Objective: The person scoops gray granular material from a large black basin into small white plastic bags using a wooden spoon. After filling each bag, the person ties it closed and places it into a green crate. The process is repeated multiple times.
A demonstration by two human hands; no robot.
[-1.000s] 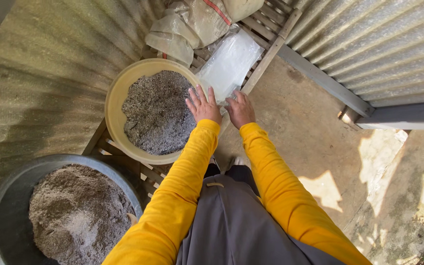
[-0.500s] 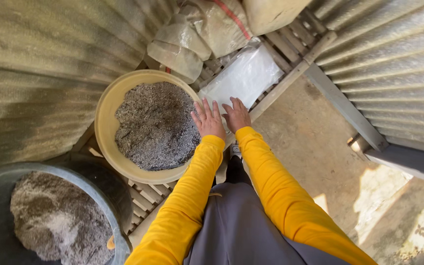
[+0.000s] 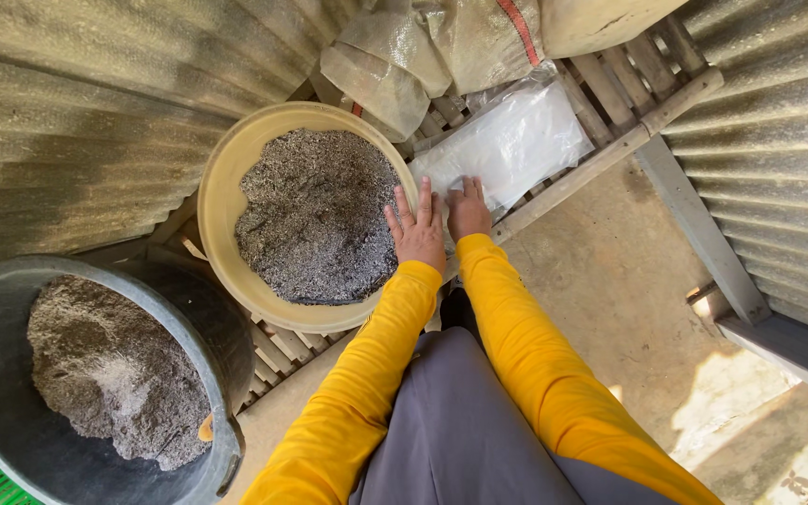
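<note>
My left hand (image 3: 417, 229) lies flat with fingers spread on the right rim of a yellow basin (image 3: 220, 206) filled with grey gritty soil mix (image 3: 318, 215). My right hand (image 3: 467, 210) rests beside it, fingertips on the near edge of a clear plastic bag (image 3: 516, 142) lying on a wooden slatted pallet (image 3: 600, 89). Both arms wear yellow sleeves. Neither hand grips anything that I can see.
A dark round tub (image 3: 200, 318) with paler grey soil (image 3: 109, 374) stands at lower left. Woven sacks (image 3: 451, 42) are piled at the pallet's far end. Corrugated metal sheets wall the left (image 3: 77, 122) and right (image 3: 778, 140). Bare concrete floor (image 3: 610, 281) lies on the right.
The view has shifted and drawn closer. My right hand has moved from beside the basin rim onto the edge of the plastic bag; my left hand stays on the basin rim.
</note>
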